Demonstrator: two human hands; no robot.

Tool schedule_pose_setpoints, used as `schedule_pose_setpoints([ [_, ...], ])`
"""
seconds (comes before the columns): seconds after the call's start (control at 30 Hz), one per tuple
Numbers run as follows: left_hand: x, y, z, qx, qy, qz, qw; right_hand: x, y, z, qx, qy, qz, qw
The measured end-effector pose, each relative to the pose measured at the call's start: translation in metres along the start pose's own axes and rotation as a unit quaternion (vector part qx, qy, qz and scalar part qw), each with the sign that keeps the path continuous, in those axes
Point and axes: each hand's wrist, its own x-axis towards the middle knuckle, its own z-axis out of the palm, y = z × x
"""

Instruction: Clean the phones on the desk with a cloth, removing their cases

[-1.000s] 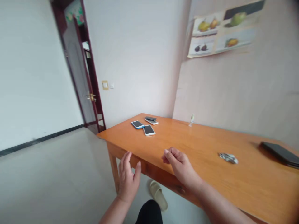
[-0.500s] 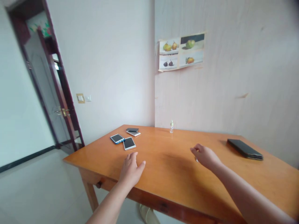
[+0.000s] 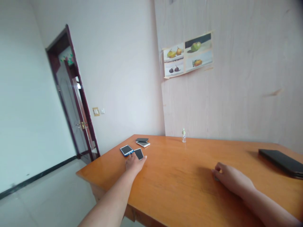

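My left hand (image 3: pixel 134 163) reaches over the near edge of a white phone (image 3: pixel 139 153) with a dark screen. Its thumb is stretched out on the right side, apart from the fingers, and it hides the phone's lower part. Touching or just above the phone, I cannot tell which. Close by on the left lies a phone with a blue edge (image 3: pixel 126 150). My right hand (image 3: pixel 233 179) is low over the table on the right, with thumb and fingers curled together. A small pale bit shows under its fingertips, too hidden to name.
Behind these lie another white phone (image 3: pixel 143 144) and a dark phone (image 3: pixel 142 139), overlapping. A small clear bottle with a green top (image 3: pixel 183 136) stands near the wall. A black folded case (image 3: pixel 280 160) rests at the right of the wooden table (image 3: pixel 170 183).
My left hand has moved forward onto the near part of the white phone. My right hand has come lower, nearer the table, still curled. The view has turned left.
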Motion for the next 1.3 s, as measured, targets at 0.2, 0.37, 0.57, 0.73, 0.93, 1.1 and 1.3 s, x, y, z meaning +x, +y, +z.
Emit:
schedule_pose_setpoints([
  [0.2, 0.008, 0.009, 0.008, 0.007, -0.006, 0.01, 1.0, 0.002, 0.004, 0.003, 0.021, 0.003, -0.012, 1.0],
  [0.37, -0.003, 0.013, 0.009, -0.017, -0.01, 0.05, 0.999, 0.0, 0.001, 0.004, 0.014, 0.009, -0.015, 1.0],
  [0.57, -0.021, 0.02, 0.008, -0.098, -0.041, 0.139, 0.985, -0.004, -0.004, 0.0, -0.001, 0.008, -0.01, 1.0],
  [0.73, -0.035, 0.033, 0.009, -0.17, -0.073, 0.207, 0.961, -0.004, -0.005, -0.002, 0.005, 0.004, -0.013, 1.0],
  [0.93, -0.055, 0.05, 0.016, -0.186, -0.102, 0.246, 0.946, -0.003, -0.002, 0.001, 0.016, 0.009, -0.016, 1.0],
  [1.1, -0.071, 0.07, 0.016, -0.163, -0.113, 0.27, 0.942, -0.003, 0.0, 0.002, 0.026, 0.017, -0.019, 0.999],
  [1.3, -0.094, 0.102, 0.015, -0.124, -0.118, 0.326, 0.93, -0.004, -0.003, -0.001, 0.01, 0.01, -0.013, 1.0],
])
